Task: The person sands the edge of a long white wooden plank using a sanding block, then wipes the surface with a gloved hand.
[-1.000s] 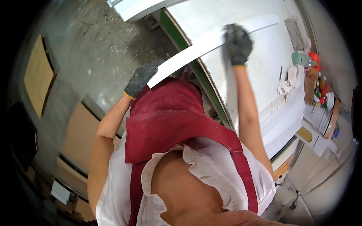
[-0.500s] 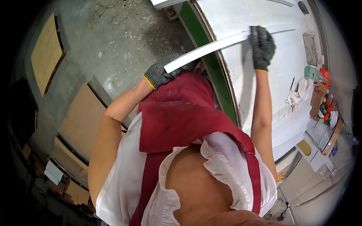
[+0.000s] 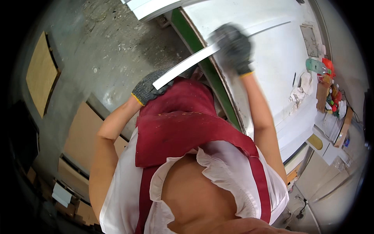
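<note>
We hold the long, thin white strip at both ends: left hand, gloved, closed on its eight-o'clock end; right hand gripping it over the white tabletop. We'd best keep it level and taut.

A long flat white strip runs slantwise from the concrete floor side on the left up over the large white counter on the right. The left hand holds its near end, off the counter's edge; the right hand grips it farther along, above the counter. A crumpled white rag lies on the counter to the right, near a clutter of small bottles and tools at its far right edge. Flat brown boards lie on the floor at left.
</note>
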Action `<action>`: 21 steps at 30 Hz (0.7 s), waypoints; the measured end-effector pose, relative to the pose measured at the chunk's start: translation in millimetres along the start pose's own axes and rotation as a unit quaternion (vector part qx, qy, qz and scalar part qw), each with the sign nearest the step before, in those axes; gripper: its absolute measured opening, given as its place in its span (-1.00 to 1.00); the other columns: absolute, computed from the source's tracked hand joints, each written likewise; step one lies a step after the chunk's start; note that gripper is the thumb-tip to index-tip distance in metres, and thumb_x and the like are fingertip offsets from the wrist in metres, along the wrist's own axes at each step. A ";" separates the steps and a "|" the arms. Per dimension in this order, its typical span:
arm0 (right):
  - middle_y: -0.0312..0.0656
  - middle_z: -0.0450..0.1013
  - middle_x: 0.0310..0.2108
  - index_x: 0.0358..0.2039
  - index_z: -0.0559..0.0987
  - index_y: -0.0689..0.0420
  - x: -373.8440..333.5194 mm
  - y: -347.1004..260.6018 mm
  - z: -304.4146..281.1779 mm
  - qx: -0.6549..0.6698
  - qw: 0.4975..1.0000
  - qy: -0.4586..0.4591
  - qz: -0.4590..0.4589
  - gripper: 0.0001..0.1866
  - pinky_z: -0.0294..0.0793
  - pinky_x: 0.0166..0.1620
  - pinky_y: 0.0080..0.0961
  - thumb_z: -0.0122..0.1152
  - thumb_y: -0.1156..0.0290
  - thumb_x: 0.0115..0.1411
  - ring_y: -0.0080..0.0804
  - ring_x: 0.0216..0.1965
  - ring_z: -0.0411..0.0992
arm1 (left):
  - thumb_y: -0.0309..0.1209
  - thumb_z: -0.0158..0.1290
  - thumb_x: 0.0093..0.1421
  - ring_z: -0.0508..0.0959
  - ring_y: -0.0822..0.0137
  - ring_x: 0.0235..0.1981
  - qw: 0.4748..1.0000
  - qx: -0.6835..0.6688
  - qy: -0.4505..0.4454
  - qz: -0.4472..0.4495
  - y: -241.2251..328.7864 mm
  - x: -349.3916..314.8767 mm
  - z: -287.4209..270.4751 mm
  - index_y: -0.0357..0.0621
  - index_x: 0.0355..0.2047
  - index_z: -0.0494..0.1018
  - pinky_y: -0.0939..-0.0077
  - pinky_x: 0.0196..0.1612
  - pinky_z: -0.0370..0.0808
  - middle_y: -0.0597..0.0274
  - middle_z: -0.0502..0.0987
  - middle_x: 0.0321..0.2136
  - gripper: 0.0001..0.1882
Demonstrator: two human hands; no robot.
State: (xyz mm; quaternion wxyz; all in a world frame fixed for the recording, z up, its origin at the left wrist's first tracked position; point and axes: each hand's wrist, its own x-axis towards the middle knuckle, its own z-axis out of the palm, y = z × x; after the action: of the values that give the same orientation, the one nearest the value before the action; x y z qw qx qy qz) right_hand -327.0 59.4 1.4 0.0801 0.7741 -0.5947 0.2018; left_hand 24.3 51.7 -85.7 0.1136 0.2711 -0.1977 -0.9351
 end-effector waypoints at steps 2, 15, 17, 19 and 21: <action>-0.17 0.50 0.08 0.12 0.55 -0.16 -28.1 126.8 -9.0 0.094 0.962 0.050 0.251 -0.54 0.49 0.10 -0.24 0.25 0.04 0.23 -0.12 0.02 0.50 | -0.28 -0.08 0.39 0.57 0.39 -0.51 0.996 0.028 -0.019 -0.084 16.4 7.2 -7.5 -0.20 0.17 0.38 0.49 -0.43 0.58 0.10 0.60 -0.22 -0.58; -0.08 0.51 -0.09 -0.01 0.57 -0.10 -23.8 -86.6 -23.4 0.142 0.989 -0.045 0.003 -0.60 0.50 -0.10 -0.10 0.17 0.08 0.15 -0.08 -0.13 0.50 | -0.47 0.29 0.03 0.51 0.45 -0.13 0.876 0.466 -0.091 -0.084 53.1 56.9 56.2 -0.13 0.30 0.24 0.46 -0.09 0.53 0.21 0.53 -0.06 -0.20; -0.13 0.52 -0.08 -0.08 0.60 -0.13 -24.3 -60.4 -26.7 0.111 0.954 -0.239 0.141 -0.67 0.49 -0.07 -0.04 0.20 0.18 0.12 -0.08 -0.05 0.48 | -0.47 0.32 -0.12 0.51 0.49 -0.17 0.851 0.516 -0.057 -0.079 50.0 17.9 40.3 -0.07 0.34 0.21 0.48 -0.05 0.48 0.26 0.52 -0.04 -0.05; -0.30 0.54 -0.06 -0.11 0.62 -0.10 -36.2 18.8 -17.9 0.046 0.996 -0.016 0.073 -0.63 0.47 -0.04 -0.16 0.27 0.35 0.00 -0.21 -0.04 0.48 | -0.48 0.33 -0.14 0.49 0.44 -0.10 0.857 0.484 -0.017 -0.175 64.8 -11.3 39.1 -0.06 0.35 0.21 0.46 0.04 0.44 0.29 0.51 -0.02 -0.03; -0.24 0.52 0.01 0.00 0.59 -0.10 -45.1 114.6 -27.1 -0.031 0.980 0.039 0.192 -0.62 0.47 0.04 -0.23 0.22 0.20 0.14 -0.20 0.05 0.46 | -0.52 0.39 -0.16 0.46 0.45 -0.10 0.888 0.432 -0.014 -0.157 56.4 -34.7 13.4 -0.06 0.36 0.19 0.46 0.03 0.44 0.33 0.49 -0.01 0.02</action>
State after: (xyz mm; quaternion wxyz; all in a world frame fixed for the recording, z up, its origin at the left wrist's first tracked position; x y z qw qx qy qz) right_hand -451.7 77.3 -5.7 0.0865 0.6340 -0.7348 0.2248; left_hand 51.6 16.4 -35.0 -0.1657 0.3073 -0.5390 -0.7665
